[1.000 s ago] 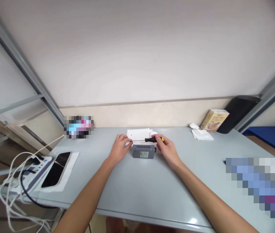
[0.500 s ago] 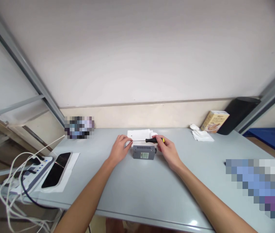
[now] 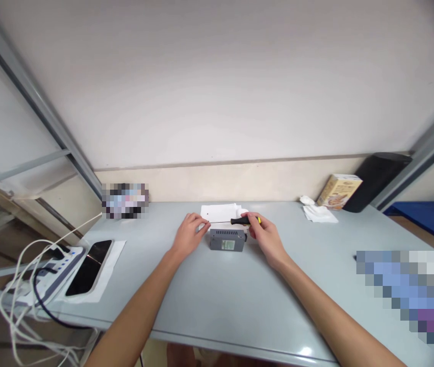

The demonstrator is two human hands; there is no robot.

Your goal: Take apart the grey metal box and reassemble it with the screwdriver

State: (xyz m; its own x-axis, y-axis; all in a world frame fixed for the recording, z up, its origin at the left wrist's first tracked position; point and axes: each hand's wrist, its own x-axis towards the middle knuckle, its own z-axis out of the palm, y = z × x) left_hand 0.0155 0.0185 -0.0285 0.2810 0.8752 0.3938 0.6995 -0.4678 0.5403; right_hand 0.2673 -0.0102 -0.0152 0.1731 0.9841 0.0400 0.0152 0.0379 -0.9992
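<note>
My right hand is closed around the black and yellow handle of a screwdriver, held level with its thin shaft pointing left. At the shaft's tip, the fingers of my left hand are pinched together; whatever small thing is between them is too small to make out. Just below the shaft, a grey metal box with a row of vent slots and a pale label stands on the table. Behind it lies a white sheet of paper with a small dark speck on it.
A phone rests on paper at the left, beside a power strip with tangled white cables. Crumpled tissue, a yellow carton and a black cylinder stand at the back right of the grey table.
The screwdriver and my right hand have shifted very slightly to the right. My left hand has stayed almost still, and the grey box has not moved.
</note>
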